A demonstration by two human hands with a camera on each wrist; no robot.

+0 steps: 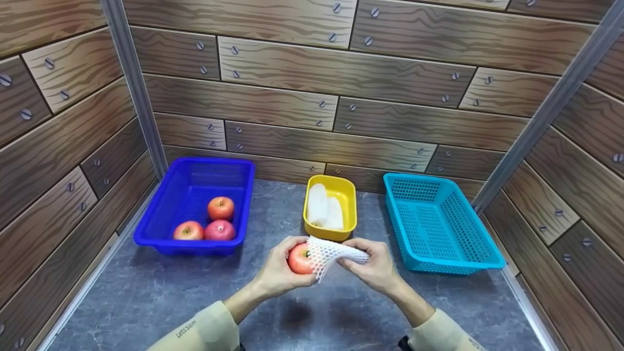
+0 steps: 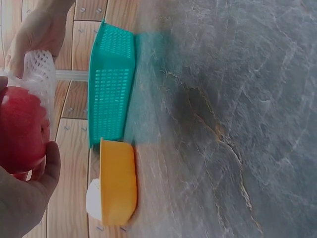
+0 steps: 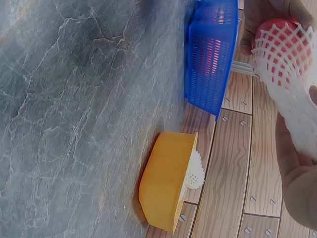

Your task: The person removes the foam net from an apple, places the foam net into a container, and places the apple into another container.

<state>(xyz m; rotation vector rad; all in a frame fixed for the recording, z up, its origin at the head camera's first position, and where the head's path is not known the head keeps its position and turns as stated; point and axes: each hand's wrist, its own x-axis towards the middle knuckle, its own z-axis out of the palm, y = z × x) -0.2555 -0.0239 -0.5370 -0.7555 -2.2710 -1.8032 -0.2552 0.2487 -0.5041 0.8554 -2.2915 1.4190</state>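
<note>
My left hand [image 1: 279, 273] grips a red apple [image 1: 300, 259] above the table, fingers and thumb curled round its sides. A white foam fruit net [image 1: 325, 253] covers the apple's right side, its open end spread over the fruit. The narrow tail of the net is pinched between the thumb and fingers of my right hand [image 1: 375, 265]. Seen from the right wrist, the mesh [image 3: 282, 64] stretches over part of the apple. From the left wrist, the bare side of the apple [image 2: 22, 129] faces the left palm.
On the left, a blue basket [image 1: 195, 170] holds 3 apples. A yellow bin [image 1: 348, 204] with white foam nets [image 1: 318, 204] stands behind the hands. To the right is a teal basket [image 1: 434, 224]. Wood-patterned walls [image 1: 292, 92] enclose the grey table [image 1: 273, 214].
</note>
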